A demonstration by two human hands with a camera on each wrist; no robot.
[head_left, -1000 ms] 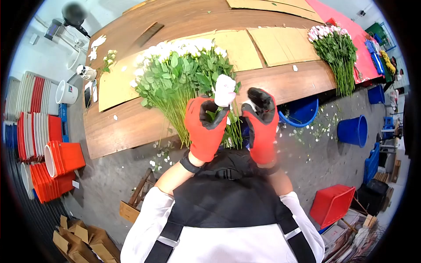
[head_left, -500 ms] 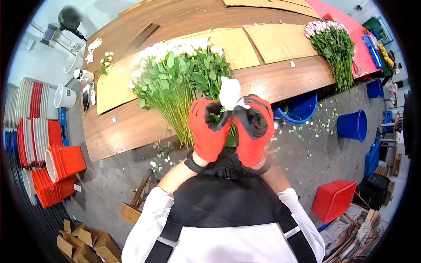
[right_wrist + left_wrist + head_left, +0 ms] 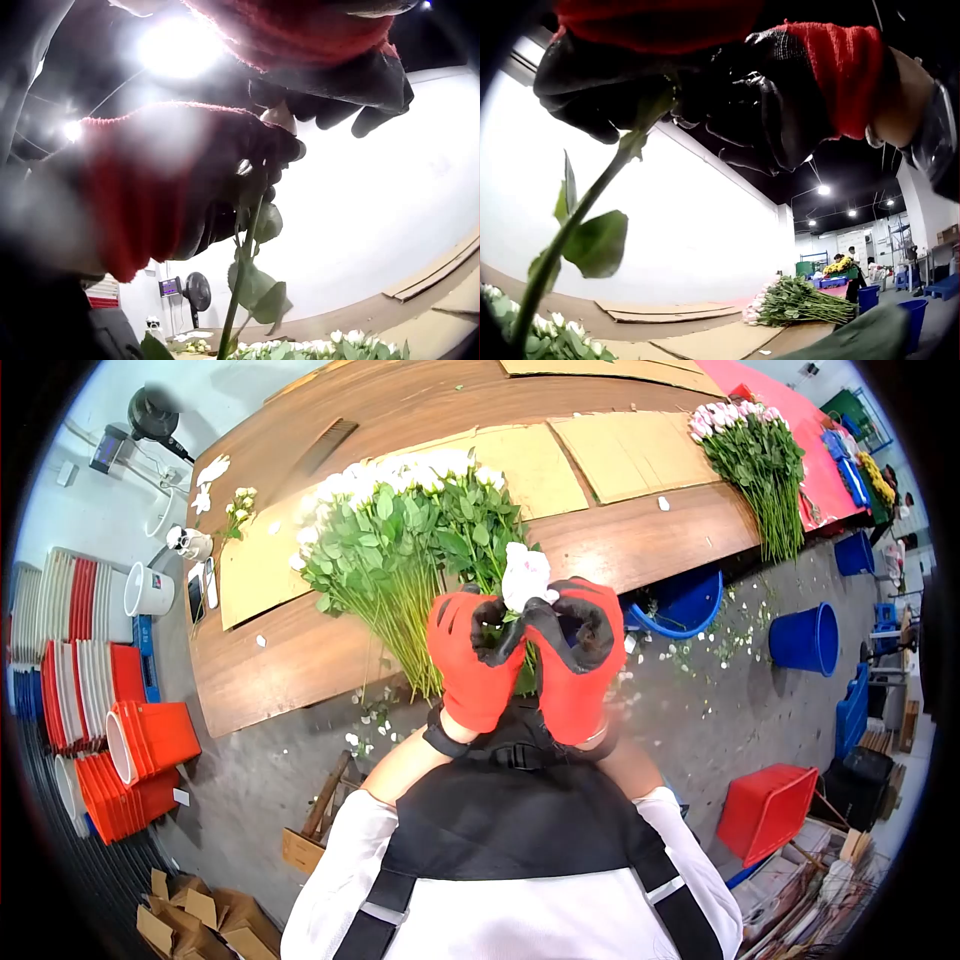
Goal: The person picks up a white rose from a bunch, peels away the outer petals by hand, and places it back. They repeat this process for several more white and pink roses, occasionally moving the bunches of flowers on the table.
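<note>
In the head view a pale, pink-tinged rose [image 3: 526, 575] stands upright between two red gloves with black palms. The left hand [image 3: 472, 660] grips its stem just under the bloom, fingers curled. Against the bloom's lower right side, the right hand [image 3: 578, 665] pinches with thumb and fingertips; the exact contact is partly hidden. The left wrist view shows the leafy stem [image 3: 577, 217] running down from the left glove [image 3: 660, 30]. Seen from the right wrist, the stem [image 3: 244, 277] hangs below the left glove [image 3: 172, 180], with the right glove [image 3: 322, 67] above.
White roses [image 3: 390, 530] lie on the wooden table [image 3: 290, 675] behind the hands, and pink roses [image 3: 755, 470] at the right. Cardboard [image 3: 640, 455] covers part of the tabletop. Blue buckets [image 3: 803, 640] and a red crate [image 3: 765, 810] stand on the floor at the right.
The right hand, apart from the rose a second ago, has come left to the bloom. A white petal edge spread at its fingers half a second ago now shows less. The left hand keeps its grip.
</note>
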